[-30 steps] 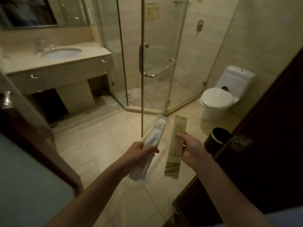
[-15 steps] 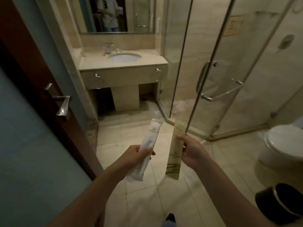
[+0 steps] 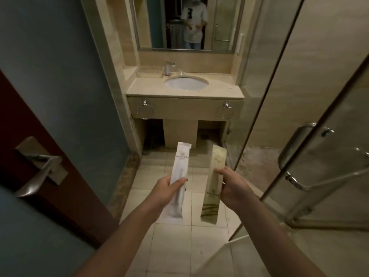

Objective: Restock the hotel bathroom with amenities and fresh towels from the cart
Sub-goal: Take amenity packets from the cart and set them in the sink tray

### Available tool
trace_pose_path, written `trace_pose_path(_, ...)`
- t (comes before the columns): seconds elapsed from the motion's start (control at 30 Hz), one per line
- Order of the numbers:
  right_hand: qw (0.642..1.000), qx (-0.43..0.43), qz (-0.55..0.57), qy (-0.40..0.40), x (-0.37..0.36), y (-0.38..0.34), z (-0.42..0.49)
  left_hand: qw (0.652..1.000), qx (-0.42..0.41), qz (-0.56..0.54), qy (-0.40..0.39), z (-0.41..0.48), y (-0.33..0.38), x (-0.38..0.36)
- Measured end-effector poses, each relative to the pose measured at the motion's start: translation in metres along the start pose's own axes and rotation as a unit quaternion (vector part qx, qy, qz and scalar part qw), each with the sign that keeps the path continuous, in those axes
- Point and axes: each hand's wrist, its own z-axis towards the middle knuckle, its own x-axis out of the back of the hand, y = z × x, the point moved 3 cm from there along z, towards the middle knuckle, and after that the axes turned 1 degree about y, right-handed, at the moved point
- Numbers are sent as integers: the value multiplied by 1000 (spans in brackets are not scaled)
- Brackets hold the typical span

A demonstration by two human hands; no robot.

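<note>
My left hand (image 3: pixel 166 189) grips a long white amenity packet (image 3: pixel 180 166) around its middle, held upright over the tiled floor. My right hand (image 3: pixel 232 187) pinches a long beige-green amenity packet (image 3: pixel 216 162), also upright, a short gap to the right of the white one. Straight ahead stands the beige vanity counter (image 3: pixel 219 87) with an oval white sink (image 3: pixel 186 83) and a chrome faucet (image 3: pixel 168 67). Both hands are well short of the counter.
A dark wooden door with a lever handle (image 3: pixel 38 172) stands open at the left. The glass shower door (image 3: pixel 319 136) with its metal handle (image 3: pixel 293 144) juts in at the right. Two towel rings (image 3: pixel 145 111) hang on the vanity front. A mirror (image 3: pixel 187 23) reflects a person.
The view has swung left from the toilet and shower to face the vanity head-on, and it has come nearer. Both hands still hold their packets the same way.
</note>
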Motion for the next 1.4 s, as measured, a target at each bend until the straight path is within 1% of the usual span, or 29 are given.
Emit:
trace_pose_path(0.13, 999, -24, -26, -22, -5, -20, 49, 999, 18, -24, 39, 45, 5, 9)
trace_pose_path(0.23, 999, -37, -30, -17, -15, -32, 88, 997, 45, -32, 49, 82, 9, 23)
trace_pose_path(0.33, 999, -36, -35, -22, -34, -49, 135, 996, 48, -39, 59, 131, 24, 40)
trace_pose_path(0.43, 997, -25, -65, -21, -66, -75, 189, 996, 22, -58, 64, 190, 54, 51)
trace_pose_path(0.57, 996, 7, -81, -29, -105, -121, 259, 998, -10, -52, 37, 274, 105, 60)
trace_pose_path(0.7, 996, 34, -78, -14, -120, -171, 325, 998, -51, -21, 28, 347, 149, 71)
trace_pose_path(0.8, 996, 43, -79, -15, -128, -199, 368, 998, -66, -12, 18, 392, 169, 78)
trace_pose_path(0.9, 994, 53, -92, -30, -141, -222, 413, 998, -56, -5, 16, 436, 180, 87)
trace_pose_path(1.03, 992, 57, -101, -43, -164, -246, 481, 999, -25, -40, 21, 498, 191, 98)
trace_pose_path(1.2, 986, 62, -120, -97, -191, -281, 574, 998, -13, -51, 40, 591, 220, 108)
trace_pose_path(1.3, 982, 54, -132, -121, -205, -312, 632, 994, 3, -93, 55, 650, 242, 108)
trace_pose_path(1.4, 980, 53, -144, -127, -216, -341, 685, 992, 6, -112, 51, 701, 262, 106)
